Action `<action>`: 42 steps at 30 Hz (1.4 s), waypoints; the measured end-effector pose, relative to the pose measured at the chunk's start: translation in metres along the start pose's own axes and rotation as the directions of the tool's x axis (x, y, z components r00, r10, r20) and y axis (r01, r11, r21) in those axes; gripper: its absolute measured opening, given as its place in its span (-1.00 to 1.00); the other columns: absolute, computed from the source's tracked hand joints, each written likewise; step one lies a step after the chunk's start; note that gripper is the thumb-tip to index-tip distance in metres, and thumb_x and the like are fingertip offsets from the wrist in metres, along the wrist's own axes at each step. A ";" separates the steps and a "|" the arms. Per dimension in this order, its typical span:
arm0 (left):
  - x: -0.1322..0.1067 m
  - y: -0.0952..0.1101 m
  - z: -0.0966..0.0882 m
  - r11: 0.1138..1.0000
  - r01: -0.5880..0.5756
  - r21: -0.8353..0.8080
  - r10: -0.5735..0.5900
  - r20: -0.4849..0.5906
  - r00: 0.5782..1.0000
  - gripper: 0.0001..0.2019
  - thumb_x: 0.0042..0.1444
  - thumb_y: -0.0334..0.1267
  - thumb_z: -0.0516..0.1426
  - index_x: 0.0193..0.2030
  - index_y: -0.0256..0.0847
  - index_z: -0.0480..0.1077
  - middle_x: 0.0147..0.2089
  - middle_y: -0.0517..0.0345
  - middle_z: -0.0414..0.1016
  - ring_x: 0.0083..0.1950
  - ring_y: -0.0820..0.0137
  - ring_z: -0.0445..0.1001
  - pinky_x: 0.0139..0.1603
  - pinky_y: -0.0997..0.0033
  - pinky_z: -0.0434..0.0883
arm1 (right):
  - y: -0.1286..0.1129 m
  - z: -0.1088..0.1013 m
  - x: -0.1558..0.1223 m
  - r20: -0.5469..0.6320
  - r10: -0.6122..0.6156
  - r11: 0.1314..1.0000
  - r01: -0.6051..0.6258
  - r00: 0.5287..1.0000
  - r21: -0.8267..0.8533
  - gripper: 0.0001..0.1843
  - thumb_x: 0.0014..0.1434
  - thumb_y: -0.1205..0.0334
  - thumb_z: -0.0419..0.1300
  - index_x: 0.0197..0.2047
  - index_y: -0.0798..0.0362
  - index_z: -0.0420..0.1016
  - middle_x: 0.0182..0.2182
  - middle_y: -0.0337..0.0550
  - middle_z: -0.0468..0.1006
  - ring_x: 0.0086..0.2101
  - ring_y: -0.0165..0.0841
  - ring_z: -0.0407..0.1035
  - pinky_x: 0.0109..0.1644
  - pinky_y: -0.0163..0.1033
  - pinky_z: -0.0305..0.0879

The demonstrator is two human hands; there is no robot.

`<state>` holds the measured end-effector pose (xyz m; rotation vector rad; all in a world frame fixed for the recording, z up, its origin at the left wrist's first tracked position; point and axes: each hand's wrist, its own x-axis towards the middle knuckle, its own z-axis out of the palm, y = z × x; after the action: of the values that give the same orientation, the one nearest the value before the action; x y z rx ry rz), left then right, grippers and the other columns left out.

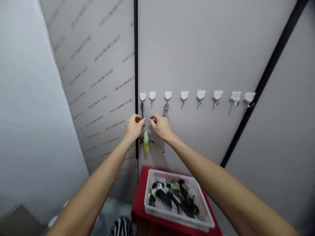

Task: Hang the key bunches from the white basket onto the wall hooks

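Note:
My left hand [134,127] pinches the dark strap [142,111] of a keychain hanging from the leftmost white hook. Below the fingers dangle a pale green and yellow charm [146,141], some metal keys and a thin patterned stick [157,146] pointing down to the right. To the right of the strap is my right hand [161,126], its fingers curled with a small gap between thumb and forefinger; I see nothing held there. Just behind it, a grey clasp with a ring [166,109] hangs from the third hook, partly covered by that hand.
Several white hooks [184,95] run in a row across the pale panel, between dark strips [136,65]. Below, a white plastic basket [180,218] holding a jumble of keychains rests on a red surface [140,200]. A cardboard box [21,221] sits at lower left.

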<state>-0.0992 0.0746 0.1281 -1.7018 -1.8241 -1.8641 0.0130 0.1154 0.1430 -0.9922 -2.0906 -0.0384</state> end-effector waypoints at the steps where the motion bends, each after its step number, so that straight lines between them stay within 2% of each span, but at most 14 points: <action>1: -0.017 -0.006 0.004 0.999 -0.007 -0.041 0.010 0.057 0.998 -0.84 -0.18 -0.20 -0.01 -0.46 -0.24 0.23 -0.52 0.23 0.30 -0.51 0.54 0.26 -0.47 0.57 0.19 | 0.010 0.003 -0.016 0.036 0.010 1.000 -0.010 0.999 0.025 -0.74 -0.05 0.20 -0.08 -0.32 0.07 0.33 -0.50 -0.16 0.44 -0.47 -0.42 0.27 -0.37 -0.35 0.11; 3: -0.057 -0.021 0.014 0.998 0.020 -0.065 -0.006 0.216 0.976 -0.86 -0.16 -0.23 -0.02 -0.46 -0.24 0.23 -0.51 0.23 0.31 -0.50 0.54 0.26 -0.45 0.57 0.20 | 0.033 0.011 -0.057 0.134 0.043 0.997 -0.052 0.990 0.063 -0.76 -0.06 0.23 -0.07 -0.37 0.09 0.35 -0.51 -0.17 0.43 -0.49 -0.45 0.27 -0.38 -0.37 0.10; 5: -0.100 -0.035 0.025 0.998 0.060 -0.002 -0.054 0.395 0.917 -0.88 -0.16 -0.26 -0.02 -0.45 -0.24 0.24 -0.51 0.22 0.32 -0.48 0.52 0.27 -0.44 0.56 0.20 | 0.056 0.019 -0.104 0.266 0.100 0.990 -0.122 0.959 0.068 -0.77 -0.07 0.27 -0.08 -0.39 0.11 0.36 -0.52 -0.17 0.43 -0.50 -0.46 0.26 -0.40 -0.38 0.10; 9: -0.167 -0.055 0.046 0.971 -0.042 0.234 -0.133 0.683 0.718 -0.86 -0.19 -0.31 0.00 -0.40 -0.20 0.27 -0.42 0.15 0.36 -0.37 0.42 0.30 -0.38 0.48 0.21 | 0.085 0.034 -0.186 0.560 0.187 0.977 -0.211 0.807 -0.023 -0.79 -0.09 0.29 -0.06 -0.41 0.10 0.36 -0.54 -0.18 0.41 -0.52 -0.45 0.25 -0.44 -0.37 0.09; 11: -0.183 -0.059 0.055 0.927 -0.206 0.313 -0.120 0.769 0.628 -0.79 -0.24 -0.34 0.04 -0.36 -0.21 0.28 -0.33 0.08 0.35 -0.28 0.33 0.28 -0.31 0.39 0.20 | 0.090 0.039 -0.208 0.630 0.183 0.982 -0.166 0.755 -0.086 -0.80 -0.16 0.25 0.03 -0.42 0.09 0.37 -0.47 -0.14 0.40 -0.42 -0.39 0.25 -0.36 -0.33 0.09; 14: -0.189 -0.059 0.065 0.851 -0.408 0.330 -0.082 0.852 0.516 -0.71 -0.31 -0.36 0.07 -0.31 -0.24 0.29 -0.27 -0.01 0.33 -0.18 0.22 0.23 -0.23 0.29 0.16 | 0.089 0.044 -0.220 0.649 0.169 0.984 -0.086 0.742 -0.157 -0.66 -0.28 0.15 0.13 -0.35 0.09 0.37 -0.31 -0.06 0.33 -0.24 -0.28 0.16 -0.19 -0.22 0.01; 18: -0.188 -0.055 0.070 0.826 -0.432 0.362 -0.144 0.876 0.460 -0.66 -0.36 -0.26 0.12 -0.33 -0.26 0.30 -0.29 -0.06 0.33 -0.21 0.18 0.24 -0.25 0.26 0.16 | 0.088 0.046 -0.219 0.682 0.158 0.984 -0.059 0.714 -0.166 -0.48 -0.36 0.04 0.16 -0.24 0.02 0.31 -0.25 -0.06 0.27 -0.18 -0.23 0.08 -0.13 -0.13 -0.07; 21: -0.189 -0.056 0.068 0.850 -0.383 0.362 -0.160 0.869 0.468 -0.68 -0.38 -0.21 0.13 -0.38 -0.23 0.29 -0.31 0.00 0.33 -0.26 0.23 0.27 -0.29 0.33 0.17 | 0.089 0.045 -0.220 0.677 0.142 0.987 -0.053 0.722 -0.151 -0.50 -0.34 0.06 0.16 -0.23 -0.04 0.30 -0.27 -0.10 0.26 -0.18 -0.24 0.07 -0.14 -0.12 -0.09; 24: -0.192 -0.061 0.064 0.906 -0.264 0.331 -0.140 0.822 0.553 -0.76 -0.30 -0.27 0.08 -0.38 -0.18 0.25 -0.35 0.13 0.32 -0.32 0.34 0.28 -0.38 0.45 0.17 | 0.088 0.043 -0.222 0.660 0.127 0.990 -0.058 0.741 -0.125 -0.61 -0.26 0.12 0.12 -0.26 -0.06 0.31 -0.31 -0.14 0.27 -0.20 -0.28 0.08 -0.14 -0.13 -0.10; 29: -0.192 -0.066 0.063 0.989 0.122 0.084 -0.142 0.781 0.608 -0.84 -0.28 -0.35 0.05 -0.45 -0.20 0.20 -0.51 0.27 0.27 -0.44 0.48 0.25 -0.45 0.55 0.15 | 0.084 0.040 -0.221 0.584 0.068 0.992 -0.118 0.809 0.049 -0.76 -0.20 0.21 0.09 -0.36 0.04 0.33 -0.38 -0.16 0.32 -0.26 -0.33 0.13 -0.21 -0.21 -0.02; 31: -0.187 -0.065 0.063 0.936 0.339 -0.094 -0.156 0.753 0.640 -0.85 -0.29 -0.37 0.05 -0.47 -0.24 0.17 -0.52 0.28 0.24 -0.44 0.52 0.24 -0.43 0.57 0.17 | 0.082 0.042 -0.220 0.556 0.087 0.947 -0.241 0.827 0.211 -0.82 -0.14 0.23 0.03 -0.40 0.10 0.30 -0.48 -0.19 0.33 -0.37 -0.40 0.17 -0.30 -0.29 0.05; 35: -0.173 -0.059 0.059 0.718 0.624 -0.307 -0.328 0.642 0.693 -0.80 -0.30 -0.34 0.06 -0.45 -0.26 0.15 -0.51 0.28 0.24 -0.47 0.56 0.24 -0.46 0.58 0.20 | 0.079 0.044 -0.217 0.587 0.168 0.695 -0.518 0.792 0.499 -0.82 -0.05 0.21 -0.08 -0.48 0.15 0.23 -0.65 -0.29 0.26 -0.58 -0.51 0.15 -0.49 -0.40 0.08; 38: -0.163 -0.056 0.052 0.613 0.691 -0.384 -0.439 0.562 0.702 -0.76 -0.33 -0.28 0.09 -0.45 -0.27 0.16 -0.53 0.30 0.25 -0.51 0.57 0.24 -0.51 0.59 0.21 | 0.082 0.039 -0.213 0.605 0.199 0.572 -0.593 0.771 0.567 -0.79 -0.06 0.18 -0.07 -0.43 0.15 0.22 -0.69 -0.35 0.21 -0.64 -0.54 0.12 -0.53 -0.42 0.07; 42: -0.156 -0.059 0.044 0.556 0.706 -0.440 -0.506 0.495 0.707 -0.75 -0.36 -0.25 0.12 -0.49 -0.26 0.17 -0.56 0.33 0.24 -0.54 0.60 0.24 -0.54 0.62 0.19 | 0.093 0.022 -0.202 0.633 0.193 0.588 -0.605 0.749 0.537 -0.77 -0.12 0.16 0.00 -0.40 0.14 0.24 -0.65 -0.34 0.25 -0.65 -0.56 0.09 -0.58 -0.44 0.02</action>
<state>-0.0473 0.0269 -0.0296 -1.7050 -2.3671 -2.8854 0.1346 0.0579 -0.0354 -1.0082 -1.9420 1.3604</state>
